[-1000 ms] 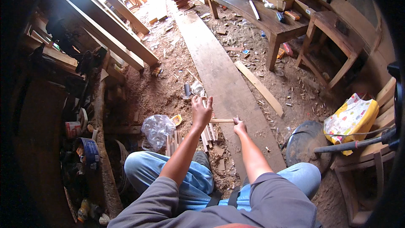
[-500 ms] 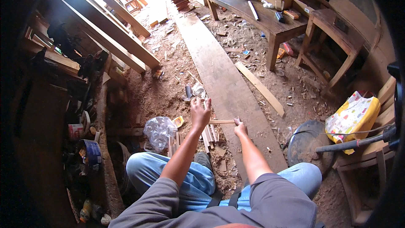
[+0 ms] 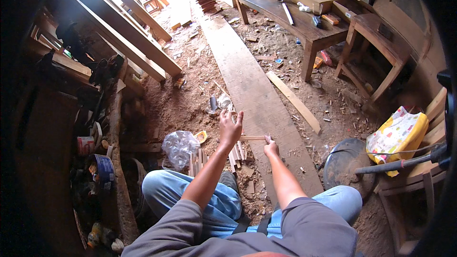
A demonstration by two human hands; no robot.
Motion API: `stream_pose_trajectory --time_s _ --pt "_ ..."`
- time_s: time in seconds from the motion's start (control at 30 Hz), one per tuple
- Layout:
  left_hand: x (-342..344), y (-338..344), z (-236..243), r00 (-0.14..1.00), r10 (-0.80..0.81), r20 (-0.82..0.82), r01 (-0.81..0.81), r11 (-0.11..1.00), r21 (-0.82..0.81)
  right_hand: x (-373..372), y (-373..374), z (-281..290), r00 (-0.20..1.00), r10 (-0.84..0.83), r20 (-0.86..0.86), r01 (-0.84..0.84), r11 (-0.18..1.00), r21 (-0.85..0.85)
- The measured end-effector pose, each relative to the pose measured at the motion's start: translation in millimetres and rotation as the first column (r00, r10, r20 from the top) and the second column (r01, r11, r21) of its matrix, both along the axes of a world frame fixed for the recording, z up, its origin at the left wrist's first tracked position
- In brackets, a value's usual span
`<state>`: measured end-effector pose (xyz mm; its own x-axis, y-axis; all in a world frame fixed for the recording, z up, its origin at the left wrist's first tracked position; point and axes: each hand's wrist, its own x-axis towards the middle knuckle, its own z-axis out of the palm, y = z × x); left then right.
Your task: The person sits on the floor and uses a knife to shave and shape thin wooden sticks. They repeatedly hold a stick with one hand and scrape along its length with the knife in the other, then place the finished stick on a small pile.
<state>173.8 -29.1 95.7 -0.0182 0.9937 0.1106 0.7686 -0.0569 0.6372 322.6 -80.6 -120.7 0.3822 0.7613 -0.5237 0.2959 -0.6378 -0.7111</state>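
Note:
A thin, pale wooden strip (image 3: 252,138) runs crosswise between my hands, above a long plank (image 3: 245,83). My right hand (image 3: 271,149) is closed round its right end, where a small reddish-brown piece shows at the fingertips; its kind is too small to tell. At the strip's left end, my left hand (image 3: 230,130) is raised with thumb and fingers apart and bent. Whether the strip touches its palm is hidden. Below lie several cut wooden strips (image 3: 236,154), with more strips (image 3: 196,162) beside my left knee.
A clear plastic bag (image 3: 180,148) lies left of my hands. A loose board (image 3: 294,102) lies right of the plank. Further right stand a wooden table (image 3: 281,16), a stool (image 3: 376,35) and a round dark disc (image 3: 345,164). Long timbers (image 3: 128,33) lean at the left.
My left hand has shifted slightly to the right, its fingers a little more spread. My right hand and the strip stay nearly in place.

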Motion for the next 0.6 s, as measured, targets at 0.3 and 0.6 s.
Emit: stream_pose_trajectory --time_s 0.3,0.6 --pt "8.6 -2.2 -1.8 0.996 0.016 0.089 -0.022 0.998 0.06 5.1 16.4 -35.3 1.0 -0.03 0.002 0.03 0.999 0.023" --pt "-0.6 1.3 -2.5 0.998 0.03 0.049 -0.032 0.998 0.052 4.4 -0.3 -3.7 1.0 0.006 0.03 -0.005 1.0 -0.017"
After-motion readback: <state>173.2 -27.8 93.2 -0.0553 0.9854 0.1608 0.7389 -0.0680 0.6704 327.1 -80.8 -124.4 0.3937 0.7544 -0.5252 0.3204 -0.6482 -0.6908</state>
